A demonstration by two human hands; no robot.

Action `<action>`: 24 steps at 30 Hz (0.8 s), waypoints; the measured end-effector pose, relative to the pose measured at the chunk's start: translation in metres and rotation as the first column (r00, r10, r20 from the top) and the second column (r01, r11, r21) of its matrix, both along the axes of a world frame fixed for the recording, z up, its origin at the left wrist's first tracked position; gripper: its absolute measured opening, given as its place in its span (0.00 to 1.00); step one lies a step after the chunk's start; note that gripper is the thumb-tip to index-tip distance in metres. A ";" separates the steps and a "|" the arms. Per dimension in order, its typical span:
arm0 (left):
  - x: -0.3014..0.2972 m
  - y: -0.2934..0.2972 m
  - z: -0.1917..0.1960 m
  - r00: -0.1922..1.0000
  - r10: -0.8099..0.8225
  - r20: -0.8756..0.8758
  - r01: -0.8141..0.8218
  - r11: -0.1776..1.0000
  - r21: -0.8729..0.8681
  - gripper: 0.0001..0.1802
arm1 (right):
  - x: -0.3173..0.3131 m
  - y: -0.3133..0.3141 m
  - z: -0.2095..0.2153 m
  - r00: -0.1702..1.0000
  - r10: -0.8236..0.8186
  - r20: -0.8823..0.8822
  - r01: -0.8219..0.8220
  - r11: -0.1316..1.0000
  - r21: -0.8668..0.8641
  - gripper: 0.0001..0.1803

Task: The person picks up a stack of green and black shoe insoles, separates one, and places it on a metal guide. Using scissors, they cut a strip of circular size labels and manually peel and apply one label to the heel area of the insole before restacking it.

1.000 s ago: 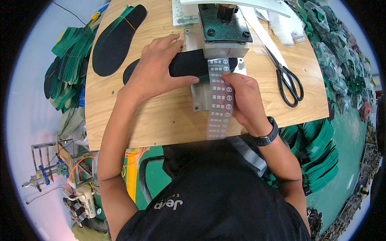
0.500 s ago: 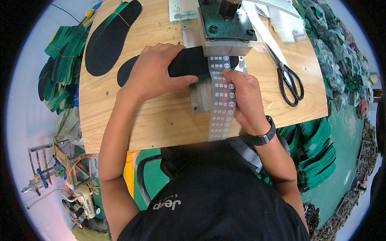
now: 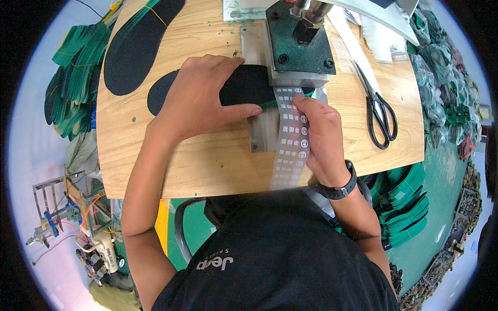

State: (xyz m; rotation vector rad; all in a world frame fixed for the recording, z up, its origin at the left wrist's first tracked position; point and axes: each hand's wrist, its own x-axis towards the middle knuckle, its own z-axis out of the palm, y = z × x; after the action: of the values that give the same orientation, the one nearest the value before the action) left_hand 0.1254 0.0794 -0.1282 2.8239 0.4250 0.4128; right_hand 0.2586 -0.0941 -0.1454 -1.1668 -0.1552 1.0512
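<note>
A black insole [image 3: 247,85] with a green underside lies crosswise on a metal plate [image 3: 262,136], its right part under the metal block of a press [image 3: 300,57]. My left hand [image 3: 202,101] spans the insole, fingers over the far edge and thumb along the near one. A translucent strip [image 3: 291,140] printed with repeated white marks comes from under the press block and hangs toward me past the table's front edge. My right hand [image 3: 324,137] pinches the strip's right edge between thumb and fingers, just in front of the block. The block hides where strip and insole meet.
Black-handled scissors [image 3: 381,116] lie to the right on the wooden table [image 3: 207,168]. A banded bundle of insoles [image 3: 137,46] is at the back left. Stacked green insoles [image 3: 83,57] stand left of the table, and others [image 3: 402,207] sit below its right edge.
The press block sits lower, nearer the insole. My hands keep their holds on the insole and the strip. The whole view has shifted slightly.
</note>
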 end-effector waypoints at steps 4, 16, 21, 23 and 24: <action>0.000 -0.001 -0.002 0.997 -0.022 0.074 0.024 0.999 -0.027 0.39 | 0.002 0.000 -0.010 1.000 -0.014 -0.007 0.014 1.000 -0.021 0.11; -0.007 -0.003 -0.006 0.956 -0.096 0.276 0.113 0.993 -0.046 0.18 | 0.002 -0.014 0.015 0.997 -0.062 0.050 0.055 0.989 0.135 0.10; -0.011 -0.004 0.003 0.945 0.168 0.281 -0.082 0.952 -0.295 0.09 | 0.014 -0.020 0.018 0.961 -0.227 0.155 0.224 0.974 0.038 0.10; -0.015 0.001 0.000 0.905 0.273 0.325 -0.108 0.889 -0.445 0.07 | 0.004 -0.021 0.024 0.966 -0.217 0.137 0.217 0.976 0.016 0.10; -0.017 0.002 -0.001 0.917 0.257 0.306 -0.091 0.880 -0.467 0.07 | 0.001 -0.022 0.025 0.971 -0.202 0.126 0.202 0.979 0.014 0.10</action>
State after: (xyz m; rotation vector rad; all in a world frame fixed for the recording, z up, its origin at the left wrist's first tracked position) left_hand 0.1088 0.0812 -0.1293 2.2100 0.6114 0.7508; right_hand 0.2600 -0.1160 -0.1206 -1.2221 -0.1332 0.7980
